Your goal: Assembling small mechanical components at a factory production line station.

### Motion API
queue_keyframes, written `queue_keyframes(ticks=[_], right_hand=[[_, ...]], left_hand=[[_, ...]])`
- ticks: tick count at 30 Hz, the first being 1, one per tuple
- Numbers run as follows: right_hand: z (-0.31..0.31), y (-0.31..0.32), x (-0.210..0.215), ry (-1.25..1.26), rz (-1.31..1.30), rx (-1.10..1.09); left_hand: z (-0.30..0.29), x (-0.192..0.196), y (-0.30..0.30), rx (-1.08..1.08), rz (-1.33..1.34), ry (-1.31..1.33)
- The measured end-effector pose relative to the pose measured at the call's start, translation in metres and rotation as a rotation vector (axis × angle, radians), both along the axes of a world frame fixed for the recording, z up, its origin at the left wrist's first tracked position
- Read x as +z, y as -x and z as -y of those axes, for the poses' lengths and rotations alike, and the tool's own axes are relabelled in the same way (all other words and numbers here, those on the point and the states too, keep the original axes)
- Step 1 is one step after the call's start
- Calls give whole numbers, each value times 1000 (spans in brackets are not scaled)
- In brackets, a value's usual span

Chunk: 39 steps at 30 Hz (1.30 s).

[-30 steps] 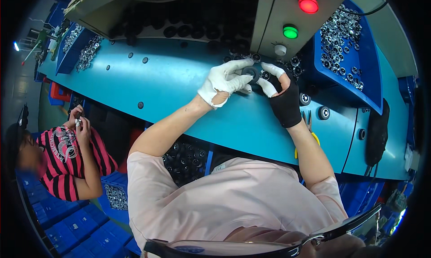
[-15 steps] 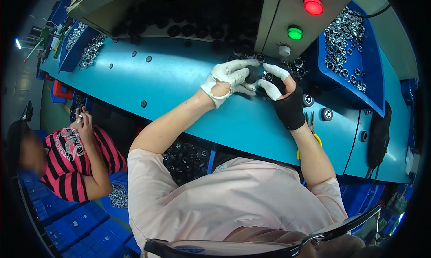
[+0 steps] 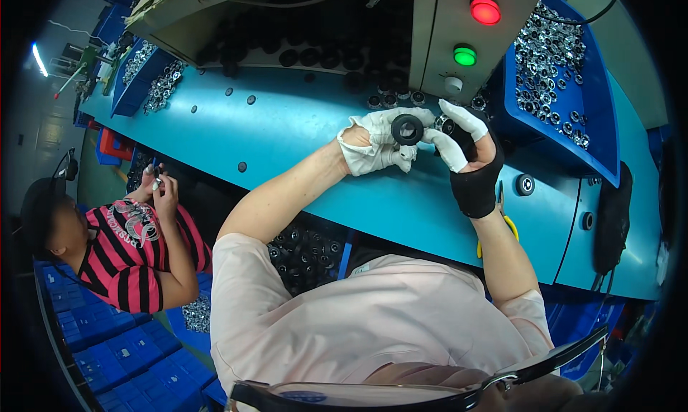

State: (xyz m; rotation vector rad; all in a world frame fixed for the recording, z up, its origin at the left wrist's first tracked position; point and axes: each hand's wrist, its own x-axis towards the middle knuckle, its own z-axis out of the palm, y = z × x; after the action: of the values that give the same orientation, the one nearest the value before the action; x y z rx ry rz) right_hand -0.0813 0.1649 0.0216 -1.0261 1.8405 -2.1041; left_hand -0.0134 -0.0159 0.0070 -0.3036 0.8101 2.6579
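Note:
My left hand (image 3: pixel 376 145), in a white glove with an opening at the wrist, grips a black rubber ring (image 3: pixel 407 141). The ring's round opening faces up toward me. Close beside it is my right hand (image 3: pixel 474 157), in a black fingerless glove with white covers on thumb and forefinger. Between those two fingertips sits a small shiny wheel hub (image 3: pixel 445 126), partly hidden. The ring and the hub are apart. Just beyond the hands, several small chrome-and-black hubs (image 3: pixel 389 100) stand along the foot of the machine.
A machine cabinet (image 3: pixel 437 35) with red and green lamps rises at the back. To its right is a blue bin (image 3: pixel 605 136) of chrome hubs. Yellow-handled pliers (image 3: pixel 512 229) and a black wheel (image 3: pixel 525 185) lie near my right wrist. A co-worker (image 3: pixel 136 247) sits at the left.
My left hand has turned, bringing the black ring's opening into sight. My right hand still pinches the hub, and its glove now covers a wheel seen beside it before. The view has shifted slightly.

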Motion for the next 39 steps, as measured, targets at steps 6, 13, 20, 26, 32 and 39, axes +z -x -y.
queue_keyframes(ticks=[6,13,20,26,32,39], right_hand=[[0,-1,-2,-60,4,10],[4,-2,-2,-7,-38,42],[10,-3,-14,-150,-230,-10],[11,0,-19,-186,-78,-39],[10,-1,-20,-194,-218,-35],[11,1,-24,-159,19,-19]], left_hand=[[-2,2,-3,36,-3,48],[5,-9,-3,40,-48,55],[-3,-4,-3,173,-173,552],[-2,-2,-7,254,-113,683],[-2,6,-4,319,-49,829],[-1,1,-4,300,-48,639]])
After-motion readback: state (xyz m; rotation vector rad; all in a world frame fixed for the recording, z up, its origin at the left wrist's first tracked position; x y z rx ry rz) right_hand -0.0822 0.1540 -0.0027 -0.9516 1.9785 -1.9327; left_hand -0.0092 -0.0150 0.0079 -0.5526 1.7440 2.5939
